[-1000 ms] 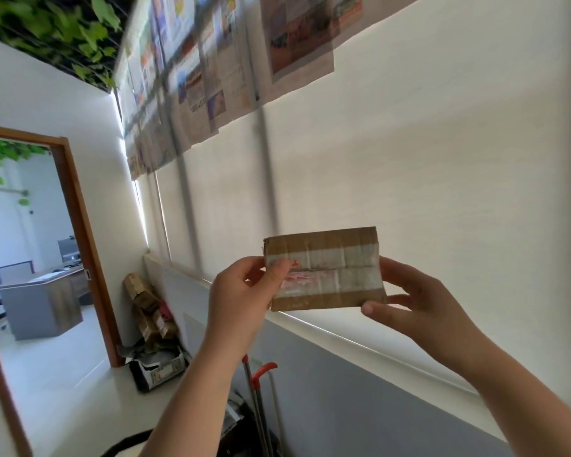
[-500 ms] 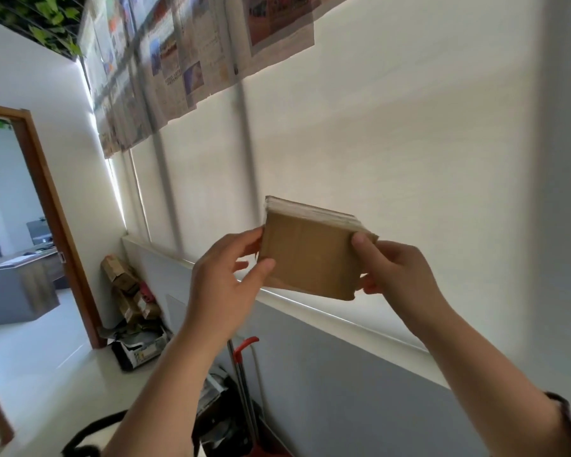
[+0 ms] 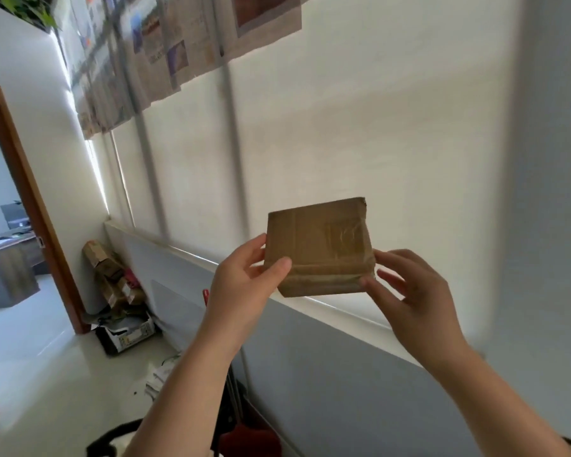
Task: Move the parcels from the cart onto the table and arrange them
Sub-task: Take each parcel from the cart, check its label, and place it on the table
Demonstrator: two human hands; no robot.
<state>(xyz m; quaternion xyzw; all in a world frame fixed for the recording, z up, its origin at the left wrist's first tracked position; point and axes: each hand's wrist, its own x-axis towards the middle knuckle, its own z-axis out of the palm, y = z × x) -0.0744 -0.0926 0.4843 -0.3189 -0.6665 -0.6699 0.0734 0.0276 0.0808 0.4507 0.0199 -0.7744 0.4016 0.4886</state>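
While both arms reach up before a pale window blind [image 3: 343, 143], we see a small brown parcel [image 3: 317, 247] held in mid-air. The left hand [image 3: 241, 288] pinches its left edge and the right hand [image 3: 412, 298] pinches its lower right corner. Newspaper sheets [image 3: 178, 37] hang above, their print too blurred to read. Cardboard boxes [image 3: 109, 272] sit on the floor beside a doorway [image 3: 33, 209].
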